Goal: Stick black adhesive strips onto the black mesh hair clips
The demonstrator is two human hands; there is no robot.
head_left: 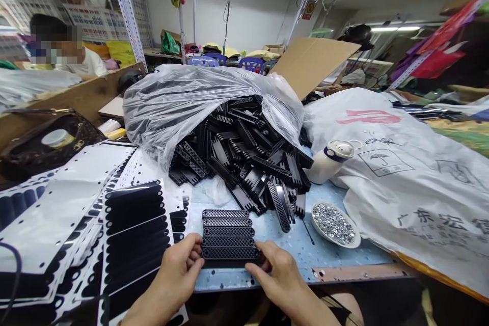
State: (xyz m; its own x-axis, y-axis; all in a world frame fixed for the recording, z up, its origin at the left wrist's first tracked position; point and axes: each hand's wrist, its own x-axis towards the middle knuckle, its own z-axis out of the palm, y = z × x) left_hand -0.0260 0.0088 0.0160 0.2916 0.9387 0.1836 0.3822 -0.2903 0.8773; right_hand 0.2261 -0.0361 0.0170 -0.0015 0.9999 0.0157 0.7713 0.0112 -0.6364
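Several black plastic bars [228, 229] with lattice faces and rounded ends lie in a neat row on the blue tabletop, just in front of me. At the row's near side, my left hand [179, 269] has its thumb and fingers closed round the left end of the nearest lattice bar [231, 253]. The right end of that same bar is pinched by my right hand [280, 271]. Beyond the row, a large heap of similar black plastic parts [244, 155] spills out of a clear plastic bag [171, 99]. Some of these parts have comb-like prongs.
Left are sheets of black adhesive pieces [133, 229] and a brown bag [57, 135]. On the right stand a bowl of small metal parts [334, 224], a white bottle [324, 163] and a large white sack [412, 163]. A person [82, 58] sits at far left.
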